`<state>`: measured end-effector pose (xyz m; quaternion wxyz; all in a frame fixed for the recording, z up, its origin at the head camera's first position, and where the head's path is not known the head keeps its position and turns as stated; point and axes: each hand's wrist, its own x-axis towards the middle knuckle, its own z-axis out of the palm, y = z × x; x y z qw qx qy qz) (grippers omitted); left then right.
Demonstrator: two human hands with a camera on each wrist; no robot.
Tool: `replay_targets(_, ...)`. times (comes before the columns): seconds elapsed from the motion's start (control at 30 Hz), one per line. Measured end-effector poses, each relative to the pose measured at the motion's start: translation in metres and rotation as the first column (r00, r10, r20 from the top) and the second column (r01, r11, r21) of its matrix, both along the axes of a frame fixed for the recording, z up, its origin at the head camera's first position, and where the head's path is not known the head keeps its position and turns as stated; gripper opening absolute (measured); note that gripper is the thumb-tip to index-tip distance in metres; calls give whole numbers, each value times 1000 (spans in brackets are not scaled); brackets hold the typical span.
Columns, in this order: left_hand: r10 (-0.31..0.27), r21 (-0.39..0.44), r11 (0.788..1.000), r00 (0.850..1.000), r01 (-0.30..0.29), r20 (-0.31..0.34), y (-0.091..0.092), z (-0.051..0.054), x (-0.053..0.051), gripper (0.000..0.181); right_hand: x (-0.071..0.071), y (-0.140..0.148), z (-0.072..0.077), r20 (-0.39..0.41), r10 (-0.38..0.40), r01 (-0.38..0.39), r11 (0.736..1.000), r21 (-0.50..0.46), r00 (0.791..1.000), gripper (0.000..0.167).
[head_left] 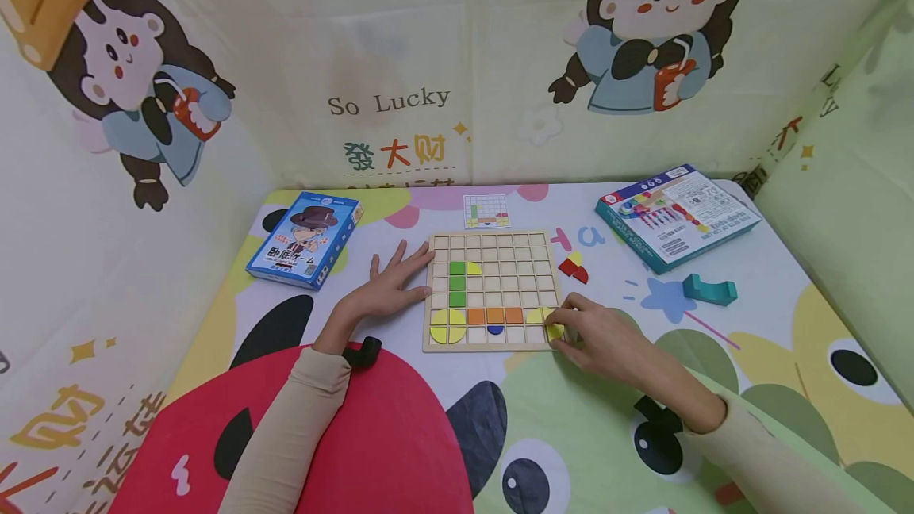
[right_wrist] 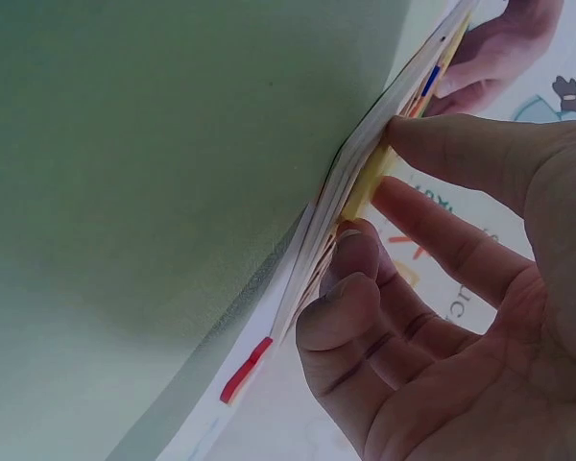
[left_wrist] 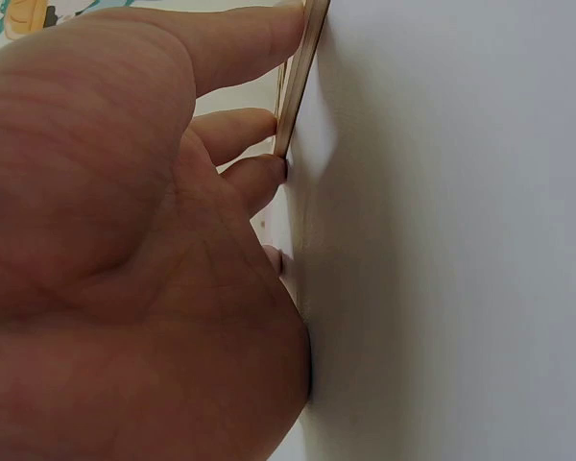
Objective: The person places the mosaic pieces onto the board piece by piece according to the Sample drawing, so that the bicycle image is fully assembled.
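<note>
A wooden grid board [head_left: 493,346] lies on the table with coloured pieces in its cells. Green squares [head_left: 457,283] form a column, orange squares [head_left: 495,316] a row, and yellow quarter-circles [head_left: 447,326] a disc at lower left. A blue half-circle [head_left: 495,330] sits below the orange row. My left hand [head_left: 389,285] rests beside the board, fingers spread, with fingertips and thumb touching its left edge. At the lower right corner my right hand [head_left: 600,339] pinches a yellow quarter-circle piece [head_left: 554,331] between thumb and index finger, its other fingers curled.
A pattern card [head_left: 487,212] lies behind the board. Red pieces [head_left: 574,270], with a bit of yellow, lie to its right. A blue game box [head_left: 305,240] stands back left; a teal-edged box [head_left: 677,216] lies back right, near a teal block [head_left: 709,289].
</note>
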<state>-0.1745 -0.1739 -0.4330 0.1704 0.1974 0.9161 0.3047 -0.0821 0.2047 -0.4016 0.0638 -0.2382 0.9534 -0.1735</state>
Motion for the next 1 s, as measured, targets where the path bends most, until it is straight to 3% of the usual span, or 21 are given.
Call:
replay_targets(0.57,2,4,1000,1000,-2,1,0,2,2,78,-4,7,5,-36,-1,-1,998,-64,999,28)
replay_targets(0.77,-2,3,1000,1000,2,4,0,1,1,78,-19,19,8,-61,-37,29,992,-123,997,24)
replay_targets(1.0,0,-1,1000,1000,0,8,1,2,2,79,-47,36,4,-56,-98,88,983,-160,994,24)
